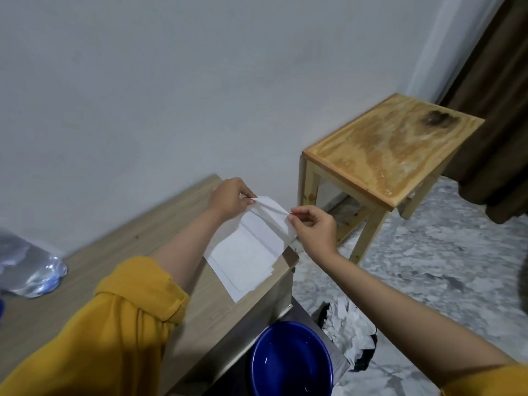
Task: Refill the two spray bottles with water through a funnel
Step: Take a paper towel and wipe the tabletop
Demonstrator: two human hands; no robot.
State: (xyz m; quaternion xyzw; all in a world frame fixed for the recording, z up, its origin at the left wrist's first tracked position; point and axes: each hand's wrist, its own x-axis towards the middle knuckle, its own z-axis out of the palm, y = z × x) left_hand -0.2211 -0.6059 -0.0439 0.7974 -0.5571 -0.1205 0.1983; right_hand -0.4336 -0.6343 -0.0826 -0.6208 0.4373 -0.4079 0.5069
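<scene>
Top sheet [270,221]: white paper, its far edge lifted off the stack, creased between the two hands; judged to be on its way to becoming a makeshift funnel, since no funnel shows.
Left hand [228,200]: grip pinching the sheet's far left corner between thumb and forefinger, holding it up so the paper can fold.
Right hand [315,230]: grip pinching the sheet's right edge, the other fingers curled loosely; the two pinches keep the paper taut between them.
Paper stack [243,270]: a few sheets lying flat at the right end of the worktop [137,252], near its corner, within easy reach of both hands.
Spray bottles: neither is in view, so their place cannot be told.
Clear plastic object [31,270]: on the worktop at the left edge, cut off by the frame; possibly a water bottle, too blurred to be sure.
Blue basin [291,364]: below the worktop's end, partly cut off; probably there to catch spills.
Bin with crumpled paper [348,332]: on the floor beside the basin, half hidden.
Wooden stool [391,155]: well apart, bare-topped.
</scene>
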